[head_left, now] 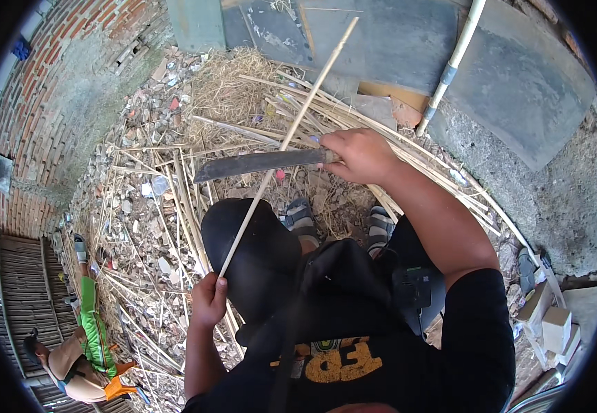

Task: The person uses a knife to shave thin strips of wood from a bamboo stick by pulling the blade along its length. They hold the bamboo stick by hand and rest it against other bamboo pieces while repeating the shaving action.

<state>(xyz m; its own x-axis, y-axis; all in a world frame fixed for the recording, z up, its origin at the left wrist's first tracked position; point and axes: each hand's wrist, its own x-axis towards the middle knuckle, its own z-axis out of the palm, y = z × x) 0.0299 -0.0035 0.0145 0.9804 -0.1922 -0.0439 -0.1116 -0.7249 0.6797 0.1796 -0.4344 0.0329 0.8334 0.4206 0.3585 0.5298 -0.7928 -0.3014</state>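
Observation:
My left hand [209,299] is closed round the lower end of a long, thin bamboo strip [251,208]. The strip slants up and away to the right, its pale far end high above the ground. In my right hand [361,157] is the handle of a machete [260,164] with a broad, dark blade. That blade points left and crosses the strip around its middle, seeming to touch it. Most of the handle is hidden by my fingers. My knee in dark trousers [250,237] is just below the crossing.
Split bamboo strips [408,155] lie in a heap ahead and to the right, with more at left. Straw-like shavings [233,86] are piled farther off. Rubble [140,199] covers the ground. Another person [81,365] sits at lower left. A pole [453,65] leans by the wall.

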